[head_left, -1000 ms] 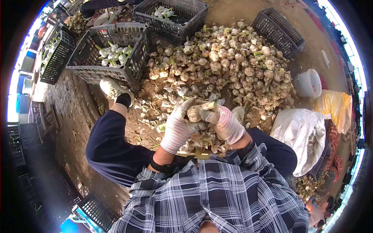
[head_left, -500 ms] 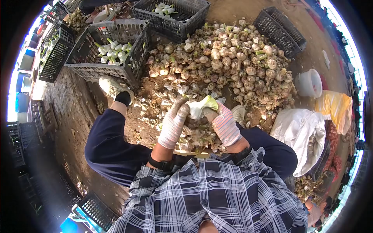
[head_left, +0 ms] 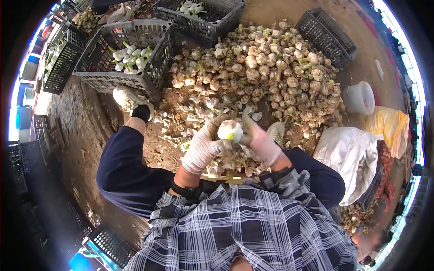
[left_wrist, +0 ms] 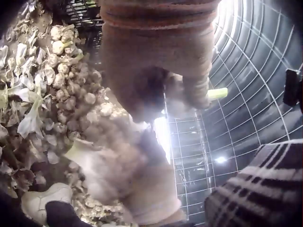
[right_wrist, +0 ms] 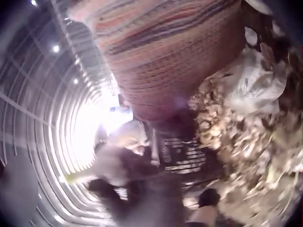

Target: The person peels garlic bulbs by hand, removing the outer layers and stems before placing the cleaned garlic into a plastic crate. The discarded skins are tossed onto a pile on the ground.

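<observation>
My gloved left hand (head_left: pixel 201 147) grips a white garlic bulb (head_left: pixel 230 128) in front of my body, its cut green stem end turned toward me. In the left wrist view the pale green stem (left_wrist: pixel 218 93) sticks out past the fingers. The gloved right hand (head_left: pixel 264 144) is close beside the bulb, blurred by motion. Loose papery garlic skin (left_wrist: pixel 87 163) flares from the right hand in the left wrist view, blurred along with it. Below both hands lies a heap of peeled garlic skins (head_left: pixel 233 162).
A large pile of unpeeled garlic (head_left: pixel 271 67) spreads ahead. Black crates (head_left: pixel 104 67) at the upper left hold white bulbs; another black crate (head_left: pixel 325 36) stands upper right. A white bucket (head_left: pixel 359 97) and white sack (head_left: pixel 348 158) are at the right. My shoe (head_left: pixel 129 100) is by the crate.
A brown-skinned bulb was between the hands; now it shows white. The bulb has turned from lying sideways, stem to the right, to stem toward me. The right hand has shifted beside it.
</observation>
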The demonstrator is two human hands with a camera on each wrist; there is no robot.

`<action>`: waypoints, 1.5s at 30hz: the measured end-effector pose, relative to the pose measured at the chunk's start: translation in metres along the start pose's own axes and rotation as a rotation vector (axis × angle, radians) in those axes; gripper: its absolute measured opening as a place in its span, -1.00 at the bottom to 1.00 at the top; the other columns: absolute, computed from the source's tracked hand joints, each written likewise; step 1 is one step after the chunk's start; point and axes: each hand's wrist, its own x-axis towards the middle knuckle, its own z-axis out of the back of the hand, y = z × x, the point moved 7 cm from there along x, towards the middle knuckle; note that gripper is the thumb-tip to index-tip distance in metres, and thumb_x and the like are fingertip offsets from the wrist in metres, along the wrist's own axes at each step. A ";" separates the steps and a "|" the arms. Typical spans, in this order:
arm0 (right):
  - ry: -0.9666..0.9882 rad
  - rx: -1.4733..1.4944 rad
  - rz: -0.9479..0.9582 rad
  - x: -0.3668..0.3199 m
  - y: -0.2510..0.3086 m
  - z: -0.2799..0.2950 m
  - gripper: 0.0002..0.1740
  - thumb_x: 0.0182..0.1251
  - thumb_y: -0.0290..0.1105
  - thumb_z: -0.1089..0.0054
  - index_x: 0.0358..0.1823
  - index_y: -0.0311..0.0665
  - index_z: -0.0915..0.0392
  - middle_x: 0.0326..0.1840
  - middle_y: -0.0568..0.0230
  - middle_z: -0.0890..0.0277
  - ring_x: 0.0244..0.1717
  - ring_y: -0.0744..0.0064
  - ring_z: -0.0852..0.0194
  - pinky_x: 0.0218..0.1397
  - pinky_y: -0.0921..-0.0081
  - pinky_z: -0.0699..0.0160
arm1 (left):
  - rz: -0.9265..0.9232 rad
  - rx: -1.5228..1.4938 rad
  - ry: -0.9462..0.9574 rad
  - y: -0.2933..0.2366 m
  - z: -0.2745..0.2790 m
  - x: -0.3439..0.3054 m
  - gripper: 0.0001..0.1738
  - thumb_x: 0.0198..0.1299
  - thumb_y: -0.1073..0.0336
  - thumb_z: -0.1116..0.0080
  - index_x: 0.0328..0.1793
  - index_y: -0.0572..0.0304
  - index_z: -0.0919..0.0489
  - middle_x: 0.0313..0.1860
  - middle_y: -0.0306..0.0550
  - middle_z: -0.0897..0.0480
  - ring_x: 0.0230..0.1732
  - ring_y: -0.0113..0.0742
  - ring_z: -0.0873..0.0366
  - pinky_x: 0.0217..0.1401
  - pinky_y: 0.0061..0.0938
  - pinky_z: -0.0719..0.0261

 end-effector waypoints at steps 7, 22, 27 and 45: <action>-0.002 0.242 0.040 -0.032 0.086 -0.017 -0.46 0.50 -0.45 -0.11 0.46 -0.38 -0.31 0.28 0.16 -0.50 0.27 0.36 -0.50 0.31 0.49 -0.53 | -0.322 0.902 -0.157 -0.019 -0.002 0.004 -0.32 0.12 0.18 -0.47 0.36 0.24 -0.54 0.13 0.11 -0.65 0.11 -0.11 -0.65 0.23 -0.34 -0.58; -0.044 -0.414 0.379 -0.042 0.106 -0.023 -0.48 0.31 -0.57 -0.20 0.32 -0.38 -0.49 0.14 -0.06 -0.59 0.15 0.10 -0.58 0.31 0.37 -0.51 | -0.043 0.743 -0.246 0.000 0.019 -0.001 -0.80 0.27 0.33 -0.11 -0.20 0.32 -0.66 -0.50 -0.08 -0.63 -0.52 -0.37 -0.55 -0.41 -0.48 -0.52; -0.023 0.121 0.125 -0.033 0.073 -0.025 -0.49 0.47 -0.53 -0.08 0.44 -0.30 -0.40 0.18 0.21 -0.58 0.15 0.45 -0.51 0.29 0.54 -0.45 | 0.109 0.017 -0.406 0.025 0.040 0.001 -0.84 0.27 0.35 -0.10 -0.24 0.31 -0.60 -0.51 -0.16 -0.58 -0.59 -0.43 -0.46 -0.51 -0.53 -0.44; -0.046 0.400 -0.141 -0.019 0.033 -0.037 -0.46 0.40 -0.63 0.08 0.42 -0.30 -0.30 0.02 0.25 -0.58 -0.19 0.60 -0.55 -0.10 0.65 -0.64 | -0.100 0.730 -0.371 0.003 0.023 0.006 -0.66 0.19 0.25 -0.38 0.00 0.34 -0.66 -0.32 -0.07 -0.72 -0.33 -0.36 -0.63 -0.22 -0.48 -0.62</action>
